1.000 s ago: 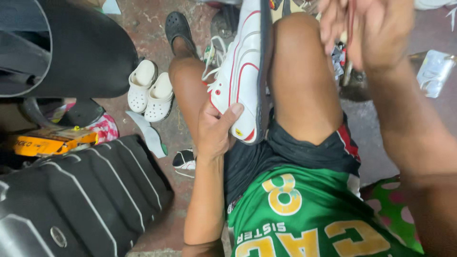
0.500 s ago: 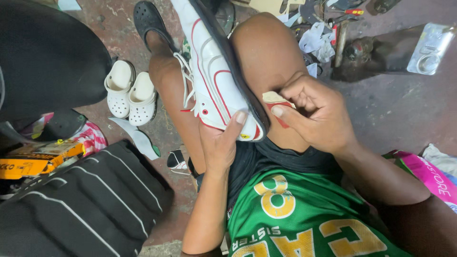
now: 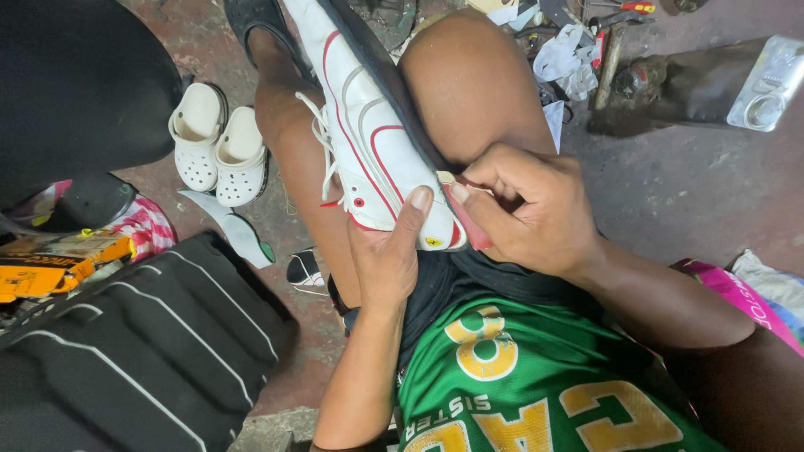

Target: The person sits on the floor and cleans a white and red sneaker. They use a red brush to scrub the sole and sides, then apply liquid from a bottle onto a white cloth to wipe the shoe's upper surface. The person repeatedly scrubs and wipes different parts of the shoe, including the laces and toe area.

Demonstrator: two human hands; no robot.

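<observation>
I see my left hand point(image 3: 387, 259) clamped on the heel of the white shoe point(image 3: 368, 142) between my knees; at three o'clock, my right hand point(image 3: 528, 209) pinches a small tool against its sole.

Toe of the white sneaker point(image 3: 368, 151) past the top edge, heel under the left hand point(image 3: 387, 255).

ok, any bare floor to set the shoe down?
Bare floor right of the knee, below the metal tray. Small patch between clogs and thigh. Top edge crowded with tools; left filled by black panel.
</observation>
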